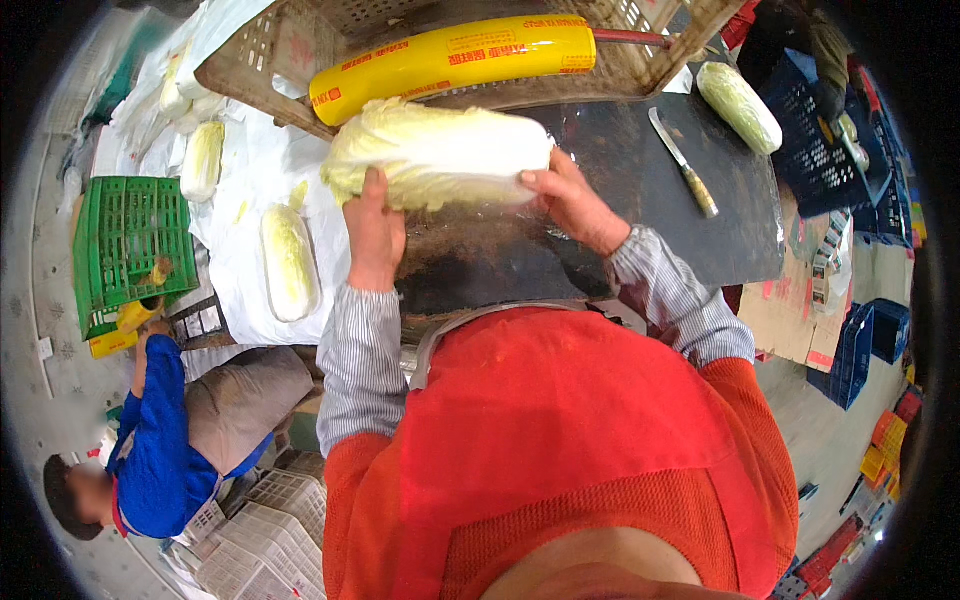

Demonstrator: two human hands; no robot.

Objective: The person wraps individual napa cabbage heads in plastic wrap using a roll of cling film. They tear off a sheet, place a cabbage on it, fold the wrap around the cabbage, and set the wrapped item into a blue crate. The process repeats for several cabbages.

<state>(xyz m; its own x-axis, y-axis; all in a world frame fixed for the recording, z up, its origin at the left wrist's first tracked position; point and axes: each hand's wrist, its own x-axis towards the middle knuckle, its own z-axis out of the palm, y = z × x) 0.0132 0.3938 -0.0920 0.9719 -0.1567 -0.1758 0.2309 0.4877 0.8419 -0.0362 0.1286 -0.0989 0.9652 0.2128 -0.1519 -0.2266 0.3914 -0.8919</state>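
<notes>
A napa cabbage [450, 154] lies sideways between my two hands, its leafy end to the left and its white base to the right. My left hand [375, 232] grips the leafy end, thumb on the near side. At the base, my right hand [574, 196] holds on with the thumb over the near edge. Just beyond the cabbage, a yellow roll of cling wrap [457, 60] rests on a red rod across a brown plastic crate [270, 45]. Under my hands is a dark tabletop [495, 262]. A knife [684, 163] with a patterned handle lies to the right.
Wrapped cabbages [289, 262] lie on white sheeting [240, 292] at left; another cabbage [739, 106] lies at the table's right edge. A co-worker in blue [154, 442] stands left by a green crate [139, 247]. A blue crate [817, 157] stands right, above cardboard [780, 300].
</notes>
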